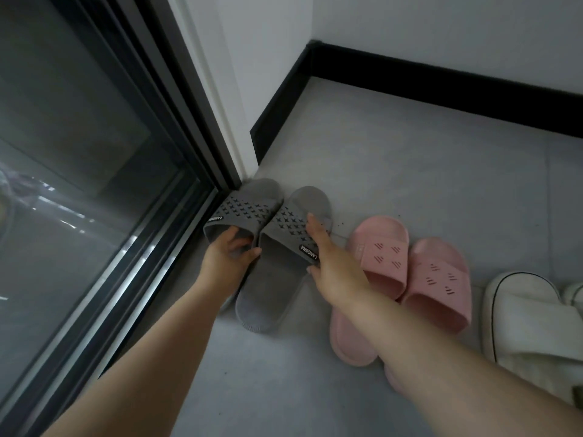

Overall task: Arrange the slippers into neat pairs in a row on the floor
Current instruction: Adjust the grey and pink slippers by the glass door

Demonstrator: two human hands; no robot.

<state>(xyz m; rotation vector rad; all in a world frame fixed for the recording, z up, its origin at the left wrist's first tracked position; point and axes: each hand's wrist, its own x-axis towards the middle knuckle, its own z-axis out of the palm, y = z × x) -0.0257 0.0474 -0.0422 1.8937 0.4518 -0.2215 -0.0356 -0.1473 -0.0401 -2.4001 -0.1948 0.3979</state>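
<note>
Two grey slippers with star cut-outs lie side by side by the door frame, toes toward the wall. My left hand [228,257] grips the left grey slipper [243,209] at the rear edge of its strap. My right hand [328,263] lies flat on the outer side of the right grey slipper [284,272], fingers stretched over its strap. Right of them sit two pink slippers, the left one [378,247] and the right one [438,279], partly hidden under my right forearm. A white slipper [530,320] lies at the far right.
A dark-framed glass sliding door [94,184] runs along the left. A white wall with black skirting [441,86] bounds the grey floor [410,171] behind the slippers. The edge of another white slipper [575,294] shows at the right border.
</note>
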